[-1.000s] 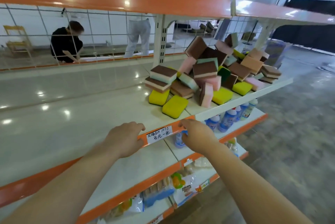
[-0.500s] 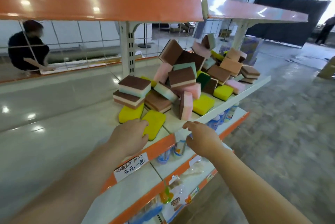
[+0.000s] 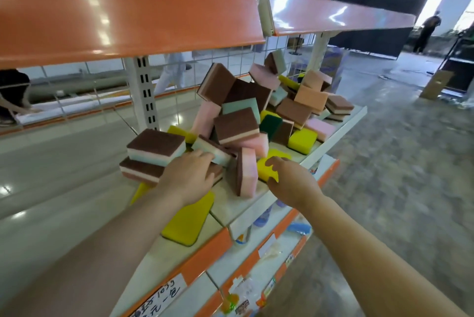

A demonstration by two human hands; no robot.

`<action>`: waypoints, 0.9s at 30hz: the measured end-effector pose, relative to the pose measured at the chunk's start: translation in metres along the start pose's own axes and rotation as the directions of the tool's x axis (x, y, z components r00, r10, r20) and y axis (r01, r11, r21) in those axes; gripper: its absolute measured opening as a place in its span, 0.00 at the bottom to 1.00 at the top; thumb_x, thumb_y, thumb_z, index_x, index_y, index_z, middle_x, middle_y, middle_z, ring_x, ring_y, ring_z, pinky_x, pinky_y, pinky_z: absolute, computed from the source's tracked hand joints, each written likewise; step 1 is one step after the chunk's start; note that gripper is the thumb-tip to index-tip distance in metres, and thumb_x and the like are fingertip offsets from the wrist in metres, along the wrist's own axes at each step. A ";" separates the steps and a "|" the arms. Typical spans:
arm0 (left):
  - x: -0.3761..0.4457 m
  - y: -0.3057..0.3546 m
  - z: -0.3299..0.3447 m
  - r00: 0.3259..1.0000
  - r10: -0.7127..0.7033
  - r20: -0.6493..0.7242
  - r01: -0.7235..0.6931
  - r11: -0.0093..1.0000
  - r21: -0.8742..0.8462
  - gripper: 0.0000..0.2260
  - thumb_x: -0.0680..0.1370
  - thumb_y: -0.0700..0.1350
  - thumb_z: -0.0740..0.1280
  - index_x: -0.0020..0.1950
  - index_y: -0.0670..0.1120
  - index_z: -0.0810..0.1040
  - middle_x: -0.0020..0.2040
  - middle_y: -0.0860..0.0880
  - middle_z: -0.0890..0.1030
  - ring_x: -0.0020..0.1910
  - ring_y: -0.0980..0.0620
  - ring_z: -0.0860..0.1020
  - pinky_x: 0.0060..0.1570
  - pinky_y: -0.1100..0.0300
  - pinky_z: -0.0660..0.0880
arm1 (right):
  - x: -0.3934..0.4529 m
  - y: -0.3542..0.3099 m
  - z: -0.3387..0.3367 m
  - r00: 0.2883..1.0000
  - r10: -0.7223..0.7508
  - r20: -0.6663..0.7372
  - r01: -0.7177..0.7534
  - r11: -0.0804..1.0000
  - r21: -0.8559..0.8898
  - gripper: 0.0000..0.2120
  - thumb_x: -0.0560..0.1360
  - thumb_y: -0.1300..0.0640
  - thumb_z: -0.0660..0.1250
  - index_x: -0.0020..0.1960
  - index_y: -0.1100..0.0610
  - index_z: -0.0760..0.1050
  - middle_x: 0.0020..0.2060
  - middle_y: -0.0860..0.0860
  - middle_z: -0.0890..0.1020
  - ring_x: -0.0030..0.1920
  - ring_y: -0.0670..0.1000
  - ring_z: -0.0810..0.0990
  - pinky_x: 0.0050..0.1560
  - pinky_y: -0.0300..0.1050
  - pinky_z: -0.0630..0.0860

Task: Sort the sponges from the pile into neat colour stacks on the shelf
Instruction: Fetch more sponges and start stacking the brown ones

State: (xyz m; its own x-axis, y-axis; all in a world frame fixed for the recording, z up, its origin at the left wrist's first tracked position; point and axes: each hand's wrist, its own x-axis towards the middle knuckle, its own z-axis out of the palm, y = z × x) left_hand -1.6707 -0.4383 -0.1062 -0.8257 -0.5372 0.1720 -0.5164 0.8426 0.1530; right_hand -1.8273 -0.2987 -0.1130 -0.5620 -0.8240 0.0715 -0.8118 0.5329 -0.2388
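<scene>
Sponge pile sits on the white shelf, heaped from mid-shelf out to its right end and back against the wire grid. Mixed lot: brown scrub faces over pink, mint or orange foam, plus plain yellow pads and one dark green. Most lie tilted or leaning on each other; no colour stacks that we can see.

At the pile's left edge, a brown/mint sponge sits flat on a brown/pink one. A yellow pad lies flat near the shelf's front edge, partly under our left wrist. A brown/pink sponge stands on edge between our hands. Another yellow pad lies just right of it, by the front edge.

Left hand: palm down, arm reaching in from the front, fingers extended onto a tilted mint/brown sponge. They touch its top; we can't tell if they've closed round it.

Right hand: reaching in from the front edge, fingers curled at the second yellow pad, thumb at its near side, fingertips over its top. Looks like contact, but a firm grip isn't clear.

Lower shelves carry packaged goods and bottles; handwritten price tag on the orange front strip.
</scene>
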 end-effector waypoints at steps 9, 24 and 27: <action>0.030 0.013 0.004 0.997 -0.040 -0.064 0.040 0.999 -0.004 0.18 0.77 0.55 0.61 0.65 0.49 0.69 0.62 0.49 0.72 0.61 0.49 0.71 0.55 0.57 0.67 | 0.029 0.019 -0.007 0.998 -0.008 -0.058 0.008 1.000 0.006 0.21 0.77 0.55 0.61 0.70 0.53 0.65 0.62 0.51 0.74 0.59 0.54 0.75 0.52 0.46 0.74; 0.058 0.023 0.009 0.935 -0.347 -0.076 0.354 0.927 0.124 0.23 0.77 0.54 0.61 0.69 0.46 0.64 0.64 0.44 0.68 0.64 0.43 0.68 0.58 0.50 0.69 | 0.101 0.040 -0.028 0.948 -0.292 -0.128 0.294 0.956 -0.003 0.32 0.75 0.48 0.66 0.74 0.54 0.58 0.70 0.52 0.64 0.68 0.55 0.67 0.59 0.48 0.70; 0.055 0.022 0.012 0.915 -0.399 -0.058 0.402 0.910 0.098 0.23 0.77 0.54 0.61 0.69 0.47 0.64 0.65 0.45 0.68 0.64 0.44 0.68 0.59 0.51 0.69 | 0.115 0.034 -0.028 0.911 -0.395 -0.116 0.401 0.916 0.032 0.36 0.73 0.47 0.68 0.74 0.57 0.58 0.72 0.53 0.62 0.71 0.56 0.62 0.66 0.49 0.63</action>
State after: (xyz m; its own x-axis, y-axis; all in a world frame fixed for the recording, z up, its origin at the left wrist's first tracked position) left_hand -1.7306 -0.4487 -0.1046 -0.5368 -0.8297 0.1528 -0.8245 0.5543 0.1133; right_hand -1.9239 -0.3700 -0.0853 -0.2099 -0.9391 0.2722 -0.9635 0.1514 -0.2209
